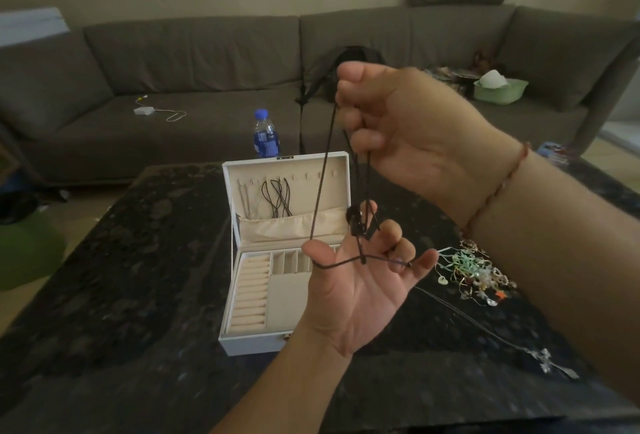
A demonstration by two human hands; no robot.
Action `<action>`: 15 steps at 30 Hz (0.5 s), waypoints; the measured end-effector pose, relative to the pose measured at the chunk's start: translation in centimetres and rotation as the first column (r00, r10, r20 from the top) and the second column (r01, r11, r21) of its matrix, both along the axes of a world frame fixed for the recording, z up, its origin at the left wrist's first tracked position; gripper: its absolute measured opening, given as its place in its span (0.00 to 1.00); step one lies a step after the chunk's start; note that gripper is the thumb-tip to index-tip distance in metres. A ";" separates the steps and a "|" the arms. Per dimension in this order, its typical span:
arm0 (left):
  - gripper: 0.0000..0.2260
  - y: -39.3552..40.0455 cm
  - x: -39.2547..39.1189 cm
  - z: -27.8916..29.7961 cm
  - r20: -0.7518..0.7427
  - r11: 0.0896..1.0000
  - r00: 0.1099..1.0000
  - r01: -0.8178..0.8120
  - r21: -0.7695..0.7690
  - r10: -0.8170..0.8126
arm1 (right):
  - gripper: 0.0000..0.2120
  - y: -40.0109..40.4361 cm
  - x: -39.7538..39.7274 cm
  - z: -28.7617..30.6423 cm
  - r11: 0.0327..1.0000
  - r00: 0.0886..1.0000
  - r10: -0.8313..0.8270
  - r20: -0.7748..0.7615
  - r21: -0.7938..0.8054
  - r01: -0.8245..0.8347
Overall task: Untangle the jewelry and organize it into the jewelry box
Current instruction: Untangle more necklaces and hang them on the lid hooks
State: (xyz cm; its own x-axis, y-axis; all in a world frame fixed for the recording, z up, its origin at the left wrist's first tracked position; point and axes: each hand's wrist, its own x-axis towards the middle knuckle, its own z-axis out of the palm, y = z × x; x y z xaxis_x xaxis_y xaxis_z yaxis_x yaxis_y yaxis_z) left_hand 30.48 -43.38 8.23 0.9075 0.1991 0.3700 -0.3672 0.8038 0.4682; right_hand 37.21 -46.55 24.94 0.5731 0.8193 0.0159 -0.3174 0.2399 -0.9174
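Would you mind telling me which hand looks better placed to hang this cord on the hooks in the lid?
Right, probably. The right hand pinches the cord at its top, above the box; the left hand merely has it looped over its spread fingers.
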 end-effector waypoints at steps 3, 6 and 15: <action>0.42 -0.6 0.1 0.2 -0.001 1.000 1.000 -0.010 -0.029 0.010 | 0.07 -0.1 -0.2 -1.3 0.995 0.999 0.008 -0.053 0.102 -0.003; 0.44 -1.6 0.1 -0.1 0.002 1.000 1.000 -0.009 -0.011 0.009 | 0.08 -0.2 -0.3 -2.2 0.987 0.994 -0.019 -0.107 0.157 0.036; 0.51 -0.7 -0.6 -0.7 -0.160 0.965 0.976 -0.107 0.238 0.148 | 0.06 -0.8 0.5 -0.1 0.993 0.992 -0.050 0.118 -0.101 0.063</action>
State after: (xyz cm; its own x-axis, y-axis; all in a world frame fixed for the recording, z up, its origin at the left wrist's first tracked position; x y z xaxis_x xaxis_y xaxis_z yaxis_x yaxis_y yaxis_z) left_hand 29.90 -44.08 7.49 0.9346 0.2463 0.2566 -0.3555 0.6208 0.6988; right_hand 37.73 -47.38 24.82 0.6178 0.7864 0.0007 -0.1968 0.1555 -0.9680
